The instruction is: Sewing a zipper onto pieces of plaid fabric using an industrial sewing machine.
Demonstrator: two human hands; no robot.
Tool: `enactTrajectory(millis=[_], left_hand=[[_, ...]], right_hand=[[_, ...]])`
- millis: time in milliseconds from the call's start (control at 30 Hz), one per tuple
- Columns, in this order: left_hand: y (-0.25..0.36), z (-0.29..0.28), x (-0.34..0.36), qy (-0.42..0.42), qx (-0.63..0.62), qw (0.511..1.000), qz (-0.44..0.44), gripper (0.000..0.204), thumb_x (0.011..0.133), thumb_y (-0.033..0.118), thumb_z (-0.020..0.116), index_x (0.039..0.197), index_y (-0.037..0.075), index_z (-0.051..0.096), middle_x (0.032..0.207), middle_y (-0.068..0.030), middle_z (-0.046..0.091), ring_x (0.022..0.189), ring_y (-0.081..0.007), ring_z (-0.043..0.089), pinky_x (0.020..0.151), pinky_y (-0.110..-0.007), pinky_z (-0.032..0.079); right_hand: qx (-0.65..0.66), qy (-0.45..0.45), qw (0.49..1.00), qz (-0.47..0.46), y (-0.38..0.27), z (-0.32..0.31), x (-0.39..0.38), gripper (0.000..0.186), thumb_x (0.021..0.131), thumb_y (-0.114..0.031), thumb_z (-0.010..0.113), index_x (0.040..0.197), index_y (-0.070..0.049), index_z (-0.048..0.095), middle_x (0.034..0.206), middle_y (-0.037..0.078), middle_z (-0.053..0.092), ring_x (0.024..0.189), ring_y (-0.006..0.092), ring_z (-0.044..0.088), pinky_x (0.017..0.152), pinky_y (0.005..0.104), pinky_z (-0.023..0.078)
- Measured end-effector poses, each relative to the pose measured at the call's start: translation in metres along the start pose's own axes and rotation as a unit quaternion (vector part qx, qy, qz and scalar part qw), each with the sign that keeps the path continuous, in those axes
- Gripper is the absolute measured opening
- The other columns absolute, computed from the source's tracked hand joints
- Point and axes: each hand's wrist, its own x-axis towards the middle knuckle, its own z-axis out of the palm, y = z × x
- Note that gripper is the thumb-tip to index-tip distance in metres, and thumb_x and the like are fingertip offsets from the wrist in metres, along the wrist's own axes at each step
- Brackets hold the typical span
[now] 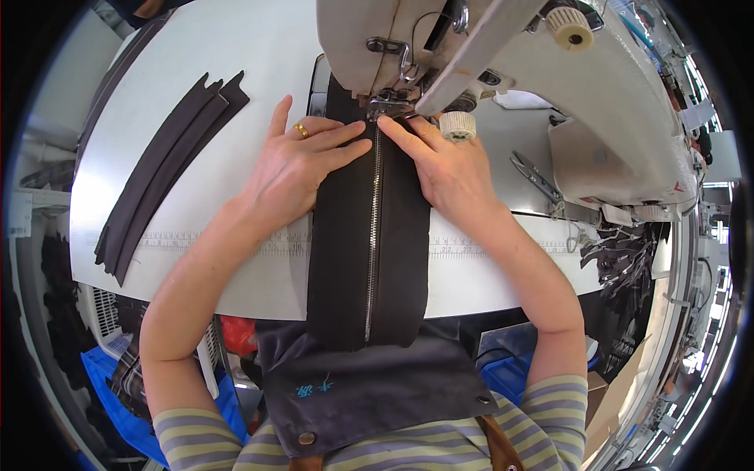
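Observation:
A black fabric panel [339, 259] with a silver metal zipper [371, 235] down its middle lies lengthwise under the presser foot [390, 104] of a white sewing machine [353, 39]. My left hand [302, 165], a gold ring on it, rests with spread fingers on the panel's left half, two fingertips just left of the zipper by the foot. My right hand [452, 173] lies on the right half, index fingertip beside the zipper at the foot, other fingers partly hidden behind a knob. Both hands press flat without gripping. The needle tip is too small to make out.
Stacked black strips [165, 177] lie at the table's left, above a printed ruler scale [267, 245]. Scissors [534, 173] lie right of the machine's needle area, with dark scraps [624, 259] at the right edge. Blue bins [102, 369] stand below the table.

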Motion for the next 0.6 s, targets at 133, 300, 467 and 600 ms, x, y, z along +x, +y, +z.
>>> enactTrajectory(millis=[133, 300, 467, 600], left_hand=[[-0.001, 0.001, 0.002, 0.001, -0.013, 1.0, -0.011, 0.049, 0.076, -0.004, 0.052, 0.118, 0.016, 0.067, 0.127, -0.0013, 0.062, 0.114, -0.0214, 0.056, 0.112, -0.058, 0.015], [0.003, 0.001, 0.0, 0.02, 0.021, 1.0, 0.009, 0.043, 0.076, 0.002, 0.055, 0.115, 0.016, 0.067, 0.125, -0.0005, 0.062, 0.116, -0.0223, 0.055, 0.112, -0.06, 0.013], [0.039, -0.018, -0.044, 0.002, -0.004, 0.977, 0.213, 0.024, 0.074, 0.007, 0.064, 0.096, 0.014, 0.067, 0.114, -0.0013, 0.065, 0.113, -0.0205, 0.059, 0.113, -0.059, 0.012], [0.048, -0.035, -0.085, 0.012, -0.106, 0.988, 0.114, 0.028, 0.068, 0.006, 0.069, 0.094, 0.011, 0.066, 0.108, -0.002, 0.066, 0.108, -0.0198, 0.061, 0.113, -0.058, 0.015]], right_hand=[[0.004, 0.005, 1.0, 0.003, 0.0, 0.001, 0.002, 0.053, 0.071, 0.001, 0.064, 0.12, -0.018, 0.063, 0.108, 0.007, 0.064, 0.107, 0.0289, 0.056, 0.088, 0.0405, 0.045], [0.153, 0.054, 0.986, 0.037, 0.011, 0.003, -0.008, 0.033, 0.076, 0.002, 0.062, 0.106, -0.011, 0.066, 0.103, 0.008, 0.065, 0.101, 0.0283, 0.059, 0.085, 0.0396, 0.047], [0.21, 0.044, 0.975, 0.05, -0.003, -0.025, -0.043, 0.026, 0.079, 0.001, 0.063, 0.104, -0.005, 0.066, 0.11, 0.009, 0.066, 0.104, 0.0298, 0.059, 0.089, 0.0375, 0.047], [0.201, 0.003, 0.979, 0.041, -0.033, -0.049, -0.073, 0.03, 0.078, -0.001, 0.065, 0.108, -0.006, 0.066, 0.113, 0.008, 0.065, 0.108, 0.0304, 0.058, 0.092, 0.0379, 0.047]])
